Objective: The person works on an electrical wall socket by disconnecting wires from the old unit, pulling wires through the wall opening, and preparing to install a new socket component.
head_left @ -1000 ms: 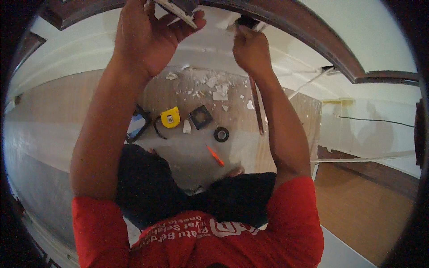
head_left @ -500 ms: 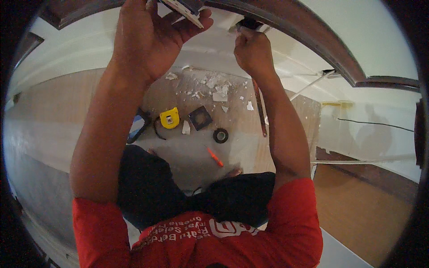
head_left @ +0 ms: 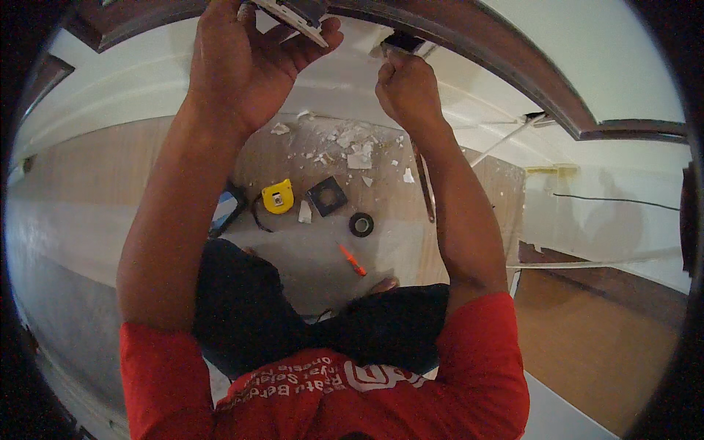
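At the upper left, my left hand (head_left: 246, 70) is raised with its fingers around a flat white plate (head_left: 293, 20) backed by a dark grey body, which looks like a wall socket or switch. The picture's top edge cuts off part of the plate. My right hand (head_left: 409, 84) is closed in a pinch just below a dark rectangular opening (head_left: 402, 42) in the white wall. Whatever its fingertips grip is too small and hidden to name.
On the wood-look surface below lie a yellow tape measure (head_left: 278, 196), a black square piece (head_left: 327, 196), a roll of black tape (head_left: 361, 224), an orange-handled tool (head_left: 352, 260) and white rubble (head_left: 359, 155). A dark wooden frame (head_left: 506, 55) curves overhead; a pale conduit (head_left: 506, 141) slants at right.
My right hand has shifted slightly left and down, showing more of the dark opening. The left hand and its plate have moved a little left.
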`<act>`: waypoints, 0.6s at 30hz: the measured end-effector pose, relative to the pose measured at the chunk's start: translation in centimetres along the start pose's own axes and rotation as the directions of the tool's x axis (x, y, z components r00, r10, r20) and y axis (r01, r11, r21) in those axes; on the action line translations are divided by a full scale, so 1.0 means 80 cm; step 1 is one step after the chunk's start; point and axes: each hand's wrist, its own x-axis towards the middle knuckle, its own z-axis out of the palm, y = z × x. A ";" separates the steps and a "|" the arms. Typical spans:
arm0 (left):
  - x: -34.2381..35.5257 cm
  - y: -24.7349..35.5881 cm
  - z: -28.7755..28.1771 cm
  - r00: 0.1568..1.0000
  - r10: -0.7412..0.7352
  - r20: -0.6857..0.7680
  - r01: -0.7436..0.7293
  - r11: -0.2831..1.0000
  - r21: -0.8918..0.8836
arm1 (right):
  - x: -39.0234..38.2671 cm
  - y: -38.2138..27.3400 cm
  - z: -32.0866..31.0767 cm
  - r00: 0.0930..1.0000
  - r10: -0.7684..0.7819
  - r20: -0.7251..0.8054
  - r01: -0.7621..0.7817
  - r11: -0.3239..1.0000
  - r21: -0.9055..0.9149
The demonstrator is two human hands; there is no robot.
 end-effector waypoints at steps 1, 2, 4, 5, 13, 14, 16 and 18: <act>0.001 0.003 0.002 1.000 0.025 -0.006 -0.025 1.000 0.006 | 0.001 -0.005 -0.002 0.998 0.040 0.045 -0.040 0.999 0.002; 0.003 0.007 -0.001 1.000 -0.007 0.018 0.007 1.000 0.006 | 0.004 -0.009 -0.004 0.993 0.080 0.089 -0.080 0.997 0.002; 0.001 0.009 -0.010 0.994 -0.087 0.062 0.087 0.996 0.003 | 0.007 -0.013 -0.004 0.998 0.043 0.041 -0.044 0.999 0.030; 0.000 0.004 -0.008 0.998 -0.047 0.039 0.047 0.999 0.005 | 0.002 -0.012 -0.004 0.999 0.031 0.024 -0.032 0.999 0.040; -0.001 0.002 0.001 0.998 0.053 -0.024 -0.053 0.999 -0.001 | 0.022 -0.009 -0.004 0.988 -0.020 0.156 0.036 0.994 -0.101; -0.001 -0.001 -0.002 0.999 0.032 -0.025 -0.033 0.999 -0.027 | 0.025 -0.003 -0.003 0.977 -0.100 0.190 0.134 0.976 -0.174; 0.007 0.003 -0.010 1.000 0.005 -0.018 -0.006 0.997 -0.073 | 0.014 -0.006 0.007 0.998 -0.059 0.003 0.059 0.998 0.027; 0.007 0.008 -0.015 0.999 -0.039 0.028 0.040 0.998 -0.039 | 0.014 -0.004 0.007 0.994 -0.049 -0.100 0.058 0.994 0.089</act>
